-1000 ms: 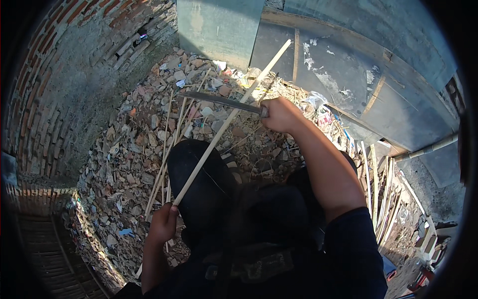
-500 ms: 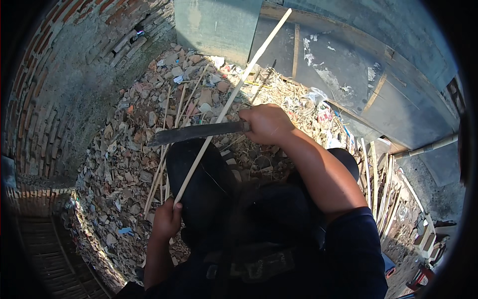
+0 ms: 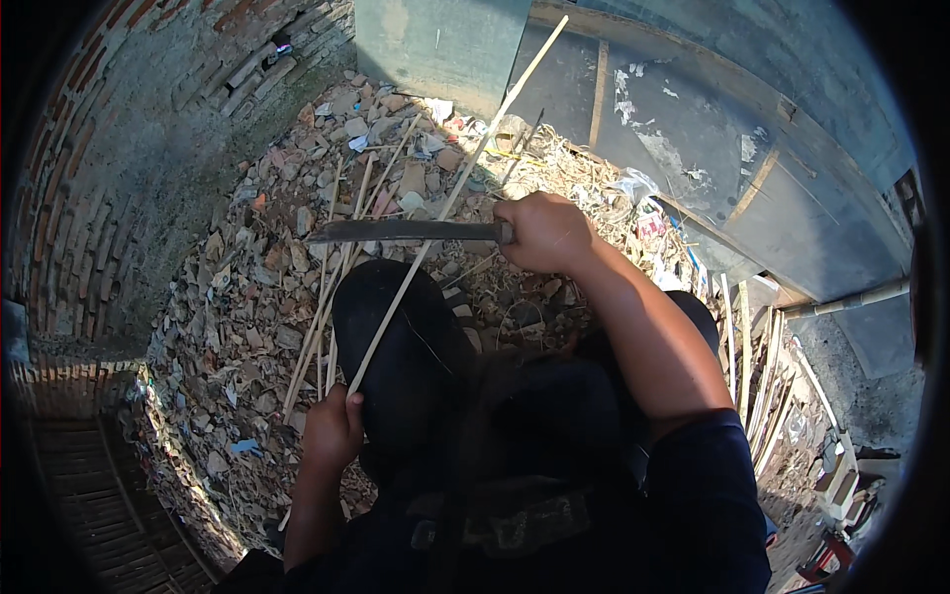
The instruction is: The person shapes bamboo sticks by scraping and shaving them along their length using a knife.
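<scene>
My left hand (image 3: pixel 332 433) is closed round the near end of a long pale wooden strip (image 3: pixel 462 181), which slants up and away to the right past my bent knee. In my right hand (image 3: pixel 543 234) is the handle of a machete (image 3: pixel 408 231) with a dark, wide blade. The blade points left and lies across the strip about midway along it; whether its edge touches the wood I cannot tell. Beyond my left knee, several thin pale sticks (image 3: pixel 315 335) lie on the rubble.
Broken brick, stones and litter (image 3: pixel 247 297) cover the ground around me. A brick wall (image 3: pixel 188 148) rises on the left, and grey-blue panels (image 3: pixel 673 129) stand ahead. More pale strips (image 3: pixel 764 381) lie at the right. A woven slatted surface (image 3: pixel 109 495) is at the lower left.
My right hand has moved slightly away from me and to the right, carrying the machete farther up along the strip. The blade is now nearly level. My left hand keeps its hold.
</scene>
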The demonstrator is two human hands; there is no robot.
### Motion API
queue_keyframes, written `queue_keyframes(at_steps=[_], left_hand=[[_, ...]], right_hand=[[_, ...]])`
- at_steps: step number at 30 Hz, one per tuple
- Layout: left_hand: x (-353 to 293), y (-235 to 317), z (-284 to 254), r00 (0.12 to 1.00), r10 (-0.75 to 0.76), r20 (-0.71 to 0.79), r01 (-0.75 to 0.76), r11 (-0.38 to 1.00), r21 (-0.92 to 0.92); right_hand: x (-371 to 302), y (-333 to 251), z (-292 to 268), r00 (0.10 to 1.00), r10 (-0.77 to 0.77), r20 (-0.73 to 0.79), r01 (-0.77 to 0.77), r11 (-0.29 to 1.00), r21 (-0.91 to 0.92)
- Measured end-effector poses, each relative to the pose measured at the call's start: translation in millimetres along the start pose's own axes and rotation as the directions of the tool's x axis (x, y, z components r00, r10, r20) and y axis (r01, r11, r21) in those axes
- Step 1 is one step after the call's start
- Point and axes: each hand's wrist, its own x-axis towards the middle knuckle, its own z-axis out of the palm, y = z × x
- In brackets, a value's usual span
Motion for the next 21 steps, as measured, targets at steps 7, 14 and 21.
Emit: queue_keyframes(at_steps=[7,14,21], left_hand=[[4,5,-6,1.000,0.008,0.025,-0.010,0.997,0.071],[7,8,-7,1.000,-0.007,0.005,0.006,0.996,0.093],[0,1,-15,1.000,0.002,-0.010,0.000,0.990,0.143]], right_hand=[[-3,7,2,0.997,0.076,0.025,-0.077,0.996,0.040],[17,48,6,0.984,0.174,0.030,-0.176,0.951,0.254],[-1,3,6,0.993,-0.094,0.077,0.094,0.996,-0.003]])
